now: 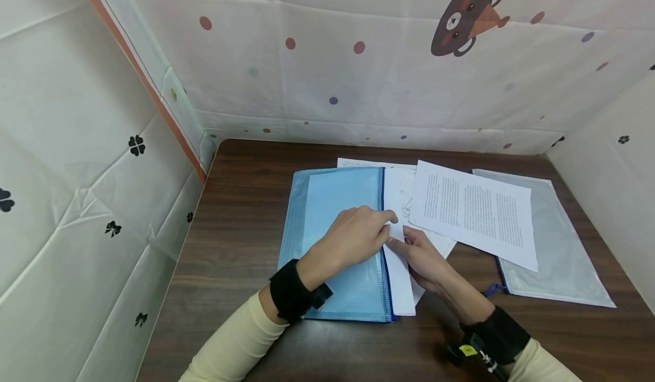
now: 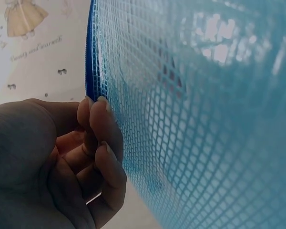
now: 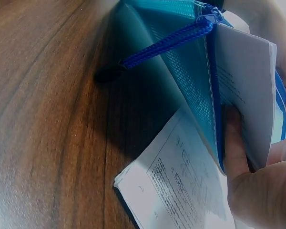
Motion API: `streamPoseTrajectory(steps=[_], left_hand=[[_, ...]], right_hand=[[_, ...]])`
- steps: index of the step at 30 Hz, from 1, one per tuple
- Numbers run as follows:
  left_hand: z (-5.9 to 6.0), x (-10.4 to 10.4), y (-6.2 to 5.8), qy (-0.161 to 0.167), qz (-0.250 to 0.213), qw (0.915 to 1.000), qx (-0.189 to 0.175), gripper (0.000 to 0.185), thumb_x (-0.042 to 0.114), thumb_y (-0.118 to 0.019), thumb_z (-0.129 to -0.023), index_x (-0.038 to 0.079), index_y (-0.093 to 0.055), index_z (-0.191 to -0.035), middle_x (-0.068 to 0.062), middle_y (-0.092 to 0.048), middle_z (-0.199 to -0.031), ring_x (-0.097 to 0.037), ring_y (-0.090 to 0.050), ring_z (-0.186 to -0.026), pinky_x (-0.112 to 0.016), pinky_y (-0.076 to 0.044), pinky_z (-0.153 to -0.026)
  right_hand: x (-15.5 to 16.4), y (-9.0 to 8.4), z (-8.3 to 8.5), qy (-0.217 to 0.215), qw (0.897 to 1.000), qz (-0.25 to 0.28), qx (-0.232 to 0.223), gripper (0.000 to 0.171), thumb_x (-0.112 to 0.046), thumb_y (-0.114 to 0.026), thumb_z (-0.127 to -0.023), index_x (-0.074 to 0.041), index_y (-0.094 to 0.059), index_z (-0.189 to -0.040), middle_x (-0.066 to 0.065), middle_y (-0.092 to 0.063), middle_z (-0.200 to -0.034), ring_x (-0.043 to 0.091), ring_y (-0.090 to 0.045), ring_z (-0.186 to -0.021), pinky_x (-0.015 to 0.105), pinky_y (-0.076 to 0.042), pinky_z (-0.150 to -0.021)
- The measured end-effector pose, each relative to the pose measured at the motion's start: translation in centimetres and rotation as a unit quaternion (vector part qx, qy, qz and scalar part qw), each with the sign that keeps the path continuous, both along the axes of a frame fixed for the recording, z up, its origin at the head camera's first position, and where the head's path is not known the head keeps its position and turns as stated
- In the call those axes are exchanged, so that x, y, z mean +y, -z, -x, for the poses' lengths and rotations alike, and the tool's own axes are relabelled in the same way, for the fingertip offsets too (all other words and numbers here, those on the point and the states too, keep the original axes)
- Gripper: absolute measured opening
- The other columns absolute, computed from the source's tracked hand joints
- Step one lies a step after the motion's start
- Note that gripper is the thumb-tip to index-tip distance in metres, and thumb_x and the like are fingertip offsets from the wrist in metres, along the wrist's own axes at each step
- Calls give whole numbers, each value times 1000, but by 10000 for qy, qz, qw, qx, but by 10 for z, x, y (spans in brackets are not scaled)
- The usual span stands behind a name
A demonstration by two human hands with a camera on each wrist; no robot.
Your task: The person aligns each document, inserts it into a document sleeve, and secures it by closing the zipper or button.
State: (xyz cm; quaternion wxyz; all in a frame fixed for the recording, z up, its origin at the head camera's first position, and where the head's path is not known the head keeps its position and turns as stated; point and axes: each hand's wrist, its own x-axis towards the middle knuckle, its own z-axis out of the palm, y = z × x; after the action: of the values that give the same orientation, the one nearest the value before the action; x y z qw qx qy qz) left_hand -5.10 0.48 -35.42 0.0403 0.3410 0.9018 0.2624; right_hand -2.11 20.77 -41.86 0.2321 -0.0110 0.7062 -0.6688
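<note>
A blue mesh zip pouch (image 1: 338, 211) lies flat on the dark wooden table (image 1: 240, 189). My left hand (image 1: 386, 223) rests on it and pinches its open right edge; in the left wrist view the fingers (image 2: 97, 129) curl against the mesh (image 2: 195, 124). White sheets (image 1: 400, 282) stick out of that opening. My right hand (image 1: 405, 244) grips them beside the pouch, and in the right wrist view its thumb (image 3: 234, 148) presses on the sheets (image 3: 243, 81) inside the pouch mouth, near the blue zip cord (image 3: 167, 45).
A printed page (image 1: 476, 214) lies loose on more papers to the right of the pouch. A grey mesh pouch (image 1: 555, 251) lies at the far right. Cloth-covered walls enclose the table on three sides. Another printed sheet (image 3: 181, 191) lies under the blue pouch.
</note>
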Motion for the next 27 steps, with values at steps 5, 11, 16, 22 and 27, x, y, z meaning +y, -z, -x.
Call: streamPoseTrajectory(steps=[5, 11, 16, 22, 27], left_hand=[[-1, 2, 0, 5, -6, 10000, -4, 29, 16, -58, -108, 16, -75, -132, 5, -49, -57, -9, -43, -46, -21, -34, -47], [-2, 2, 0, 20, -9, 10000, -8, 29, 16, -58, -109, 16, -74, -133, 5, -50, -58, -8, -43, -47, -21, -33, -47], [-3, 4, 0, 92, -67, 9999, 58, 28, 16, -57, -109, 14, -75, -131, 7, -53, -59, -8, -44, -48, -21, -34, -48], [-6, 9, 1, 207, -231, 9994, 140, 27, 12, -55, -109, 12, -77, -126, 8, -55, -62, -6, -44, -49, -20, -34, -48], [-9, 12, 3, 217, -332, 9992, 22, 28, 10, -55, -109, 8, -75, -128, 4, -67, -72, -5, -46, -49, -18, -35, -48]], right_hand=[[-4, 0, 1, -12, 9999, 87, -60, 42, -13, -48, -112, 7, -46, -149, 13, -72, -120, 24, -76, -102, 35, -62, -82], [-12, 3, 2, -4, 9998, 170, -100, 41, -11, -45, -113, 9, -47, -148, 13, -71, -117, 22, -76, -98, 34, -62, -80], [-17, 5, 2, 112, 9998, 130, -60, 39, -7, -43, -111, 10, -50, -146, 11, -68, -114, 18, -72, -94, 29, -59, -77], [-22, 6, 1, 101, 9998, 180, 67, 25, -4, -41, -110, 7, -59, -124, 7, -66, -102, 14, -68, -87, 26, -56, -74], [-26, 6, 0, 78, 9998, 188, -6, 23, -15, -44, -113, 1, -55, -125, 3, -67, -96, 12, -70, -82, 27, -57, -71]])
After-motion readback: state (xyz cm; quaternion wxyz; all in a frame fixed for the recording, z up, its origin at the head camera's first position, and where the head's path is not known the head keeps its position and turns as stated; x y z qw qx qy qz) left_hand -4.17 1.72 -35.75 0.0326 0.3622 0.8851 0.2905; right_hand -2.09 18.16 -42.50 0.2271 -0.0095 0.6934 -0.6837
